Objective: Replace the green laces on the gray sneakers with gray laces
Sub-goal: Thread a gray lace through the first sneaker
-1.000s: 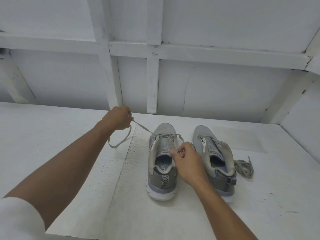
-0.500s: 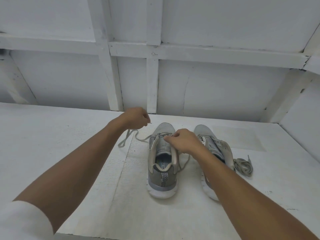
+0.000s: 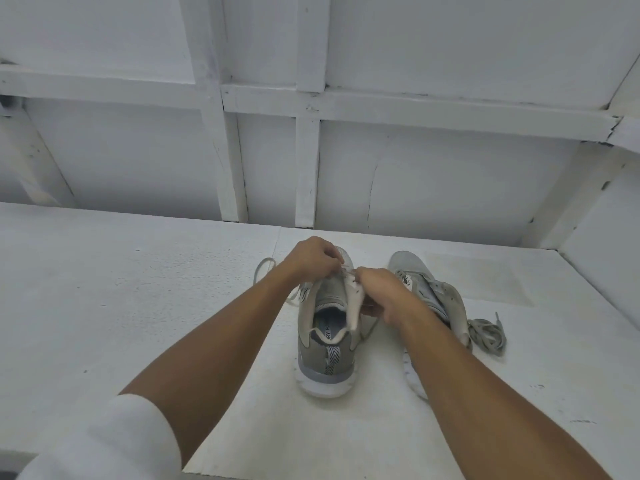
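Observation:
Two gray sneakers stand side by side on a white table, heels toward me. Over the left sneaker [image 3: 325, 355] my left hand [image 3: 311, 259] pinches a pale lace at the upper eyelets. A loop of that lace [image 3: 265, 266] trails on the table to the left of the shoe. My right hand [image 3: 379, 294] grips the right eyelet flap of the same sneaker, pulling it up. The right sneaker [image 3: 420, 285] leans to the right and is partly hidden behind my right forearm.
A bundled loose lace [image 3: 486, 336] lies on the table just right of the right sneaker. The white table [image 3: 138, 289] ends at a white framed wall behind the shoes, and a side wall closes in at the far right.
My left hand has come in from the left to the left sneaker's eyelets, so the lace went slack. My right hand shifted forward onto the shoe's right flap. The right sneaker tipped outward.

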{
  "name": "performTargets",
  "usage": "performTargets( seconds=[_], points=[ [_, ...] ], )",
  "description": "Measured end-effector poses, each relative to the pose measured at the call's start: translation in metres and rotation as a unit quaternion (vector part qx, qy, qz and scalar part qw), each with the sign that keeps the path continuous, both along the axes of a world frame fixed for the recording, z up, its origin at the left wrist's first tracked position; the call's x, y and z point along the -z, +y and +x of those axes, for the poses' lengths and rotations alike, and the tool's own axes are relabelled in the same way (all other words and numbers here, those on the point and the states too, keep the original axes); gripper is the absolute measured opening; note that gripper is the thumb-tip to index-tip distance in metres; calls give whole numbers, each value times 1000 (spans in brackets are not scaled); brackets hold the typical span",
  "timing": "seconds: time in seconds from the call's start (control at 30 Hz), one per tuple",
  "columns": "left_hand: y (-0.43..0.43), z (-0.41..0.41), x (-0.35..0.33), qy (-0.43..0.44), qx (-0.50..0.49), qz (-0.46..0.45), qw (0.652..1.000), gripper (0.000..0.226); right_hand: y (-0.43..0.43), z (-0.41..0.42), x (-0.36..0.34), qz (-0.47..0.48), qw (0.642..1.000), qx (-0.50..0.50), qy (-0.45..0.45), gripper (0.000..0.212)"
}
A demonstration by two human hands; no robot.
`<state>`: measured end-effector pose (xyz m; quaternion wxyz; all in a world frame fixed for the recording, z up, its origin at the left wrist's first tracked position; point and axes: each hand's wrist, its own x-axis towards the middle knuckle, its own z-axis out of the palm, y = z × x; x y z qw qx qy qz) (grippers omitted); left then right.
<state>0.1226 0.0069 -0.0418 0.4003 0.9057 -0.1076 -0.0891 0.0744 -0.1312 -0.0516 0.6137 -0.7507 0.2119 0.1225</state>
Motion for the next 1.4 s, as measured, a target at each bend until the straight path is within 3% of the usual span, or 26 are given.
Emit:
performTargets(
  seconds=[0.17,0.5,1.4],
  points=[
    [1,2,2,-4,1,20,1000,6,0,0,8,73,996,55,11,15],
    [2,5,5,-14,10,52,998,7,1,10,24,109,989,99,20,15],
    [-10,3,8,-13,8,87,996,10,-7,18,39,109,991,81,18,9]
  ],
)
